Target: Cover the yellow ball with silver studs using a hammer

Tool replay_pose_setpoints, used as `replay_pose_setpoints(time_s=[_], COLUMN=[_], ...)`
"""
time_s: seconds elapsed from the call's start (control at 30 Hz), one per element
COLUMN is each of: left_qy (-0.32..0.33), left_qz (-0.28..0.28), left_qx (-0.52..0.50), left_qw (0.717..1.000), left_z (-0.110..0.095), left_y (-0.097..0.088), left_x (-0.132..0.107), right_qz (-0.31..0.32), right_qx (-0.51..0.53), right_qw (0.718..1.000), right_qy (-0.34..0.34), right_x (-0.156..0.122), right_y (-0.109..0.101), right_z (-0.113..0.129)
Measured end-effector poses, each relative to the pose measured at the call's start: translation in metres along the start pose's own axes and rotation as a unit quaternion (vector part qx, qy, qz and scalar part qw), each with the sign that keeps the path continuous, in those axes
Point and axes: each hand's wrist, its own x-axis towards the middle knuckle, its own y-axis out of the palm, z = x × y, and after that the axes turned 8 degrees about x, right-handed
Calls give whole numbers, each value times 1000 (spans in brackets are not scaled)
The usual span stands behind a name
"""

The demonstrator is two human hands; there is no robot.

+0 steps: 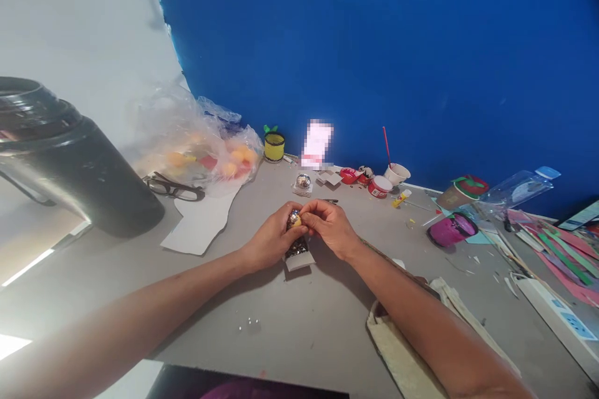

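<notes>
My left hand [270,238] is closed around a small ball [294,219] partly covered with shiny silver studs, a yellow patch showing on its near side. The fingertips of my right hand [333,228] are pinched together against the ball's right side. Whatever sits between them is too small to make out. Just below both hands, an open small white box [300,261] holds many shiny dark metallic pieces, partly hidden by my left hand. Beyond the hands, a second silver-studded ball [303,181] rests on a small clear-and-white holder.
A large dark flask [88,162], eyeglasses [175,187], white paper [201,221] and a plastic bag of orange balls [206,153] are at left. Behind stand a yellow container [274,146] and white cup [397,173]. A power strip [556,312] and cloth bag [402,349] lie right.
</notes>
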Motion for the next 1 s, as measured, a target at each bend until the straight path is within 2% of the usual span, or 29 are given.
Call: replay_pose_setpoints(time_s=[0.1, 0.17, 0.2, 0.27, 0.33, 0.37, 0.4, 0.5, 0.57, 0.7, 0.77, 0.83, 0.9, 1.0], left_qy=[2, -12, -23, -46, -62, -69, -75, -94, -108, -117, -114, -111, -107, -104], left_qz=[22, 45, 54, 57, 45, 37, 29, 7, -11, -20, -14, -1, 17, 34], left_qx=[-108, -162, -180, -202, -218, -223, -227, -234, -235, -251, -268, -279, -287, -285], left_qw=[994, 986, 982, 977, 973, 972, 971, 968, 966, 961, 957, 954, 952, 952], left_z=[6, 10, 11, 12, 11, 10, 9, 7, 8, 14, 17, 18, 17, 14], left_y=[-1, -4, -5, -7, -8, -9, -9, -8, -8, -8, -8, -9, -9, -9], left_x=[5, 8, 9, 10, 10, 10, 10, 11, 12, 16, 16, 16, 15, 14], right_qz=[-6, -19, -22, -4, 39, 57, 69, 77, 60, -43, -78, -74, -44, -35], right_qx=[-81, -218, -327, -528, -628, -649, -657, -652, -653, -663, -628, -586, -569, -580], right_qw=[997, 976, 945, 847, 769, 747, 738, 742, 747, 746, 766, 795, 810, 798], right_qy=[-7, -9, 4, 56, 113, 130, 140, 136, 112, -40, -112, -140, -137, -161], right_x=[0, 0, -1, -1, 0, 0, 2, 6, 7, 0, -8, -14, -19, -20], right_y=[-10, -22, -28, -39, -46, -49, -50, -54, -57, -60, -56, -48, -38, -30], right_z=[18, 36, 44, 56, 59, 57, 53, 44, 45, 62, 69, 72, 69, 64])
